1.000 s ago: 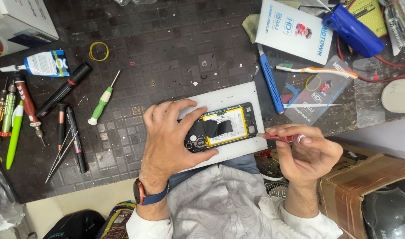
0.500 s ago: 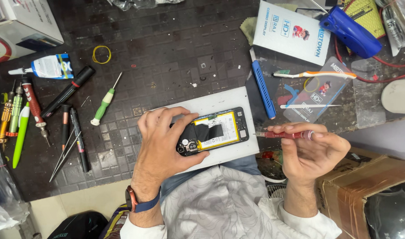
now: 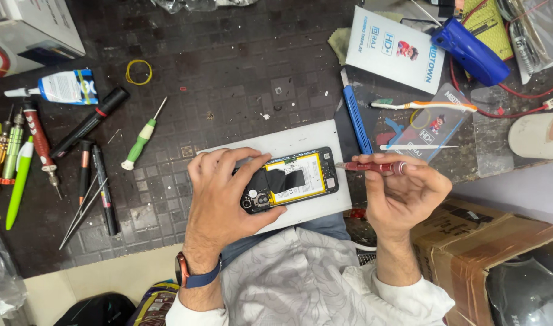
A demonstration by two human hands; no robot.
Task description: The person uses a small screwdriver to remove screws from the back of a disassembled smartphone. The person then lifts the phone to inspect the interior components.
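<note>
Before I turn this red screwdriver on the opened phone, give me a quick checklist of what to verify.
1. Black opened phone with yellow battery lies flat on the white rectangular pad: ok.
2. Left hand pins the phone's camera end: ok.
3. Right hand grips the red-handled screwdriver: ok.
4. Screwdriver tip meets the phone's right edge: ok; seated in a screw: cannot tell.
5. Spare green-handled screwdriver lies on the dark gridded mat, apart from the hands: ok.
</note>
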